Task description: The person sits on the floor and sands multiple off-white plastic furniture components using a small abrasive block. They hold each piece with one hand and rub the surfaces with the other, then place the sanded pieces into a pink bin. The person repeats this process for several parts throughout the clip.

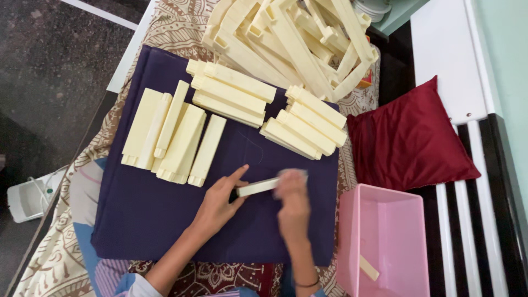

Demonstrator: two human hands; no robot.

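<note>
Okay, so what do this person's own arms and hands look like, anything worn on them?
Both forearms are bare. The left hand shows no ring or band that I can make out. The right hand is motion-blurred, so fine detail is lost, but a thin dark band circles that wrist. At the bottom edge, a bit of pale blue and purple striped sleeve shows by the left elbow.

bare forearms (dark wristband (308,284))

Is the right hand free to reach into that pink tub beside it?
Probably yes. The pink tub sits open-topped just beside the right hand, nothing between them, though both hands now grip a cream strip.
</note>
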